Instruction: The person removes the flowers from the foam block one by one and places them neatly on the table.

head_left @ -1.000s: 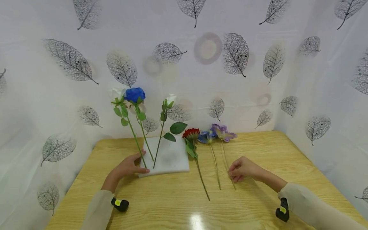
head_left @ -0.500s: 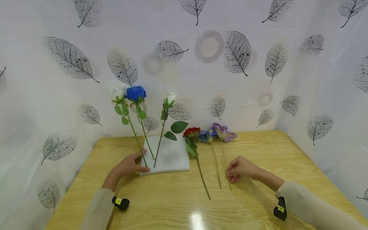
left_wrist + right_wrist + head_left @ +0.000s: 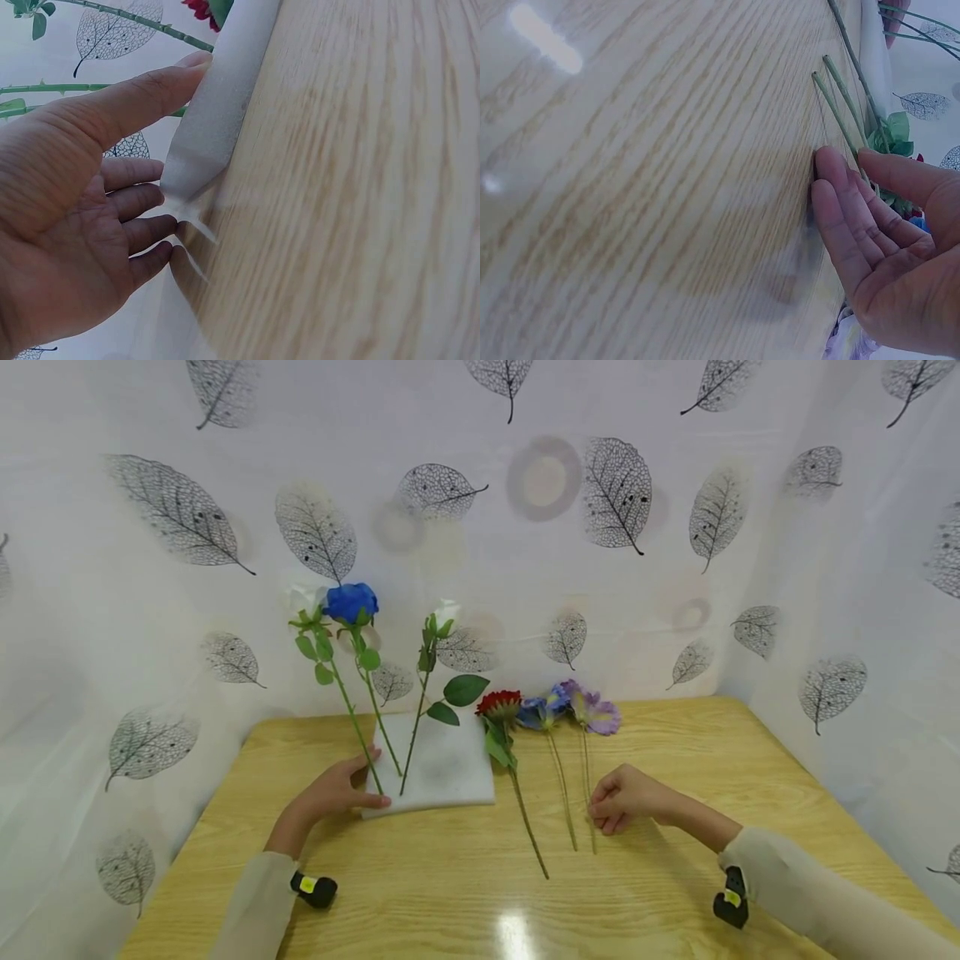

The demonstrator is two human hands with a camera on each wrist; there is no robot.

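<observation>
Left hand at near left corner of foam block, thumb along near edge, fingers at left side. Just beyond thumb: three standing flowers, stems in block, two leaning left, one right. Right hand on stem of outermost flower, near its lower end; bloom ahead of hand. To that hand's left: neighbouring flower, then leafy flower beside block. Table beneath; curtain behind.
</observation>
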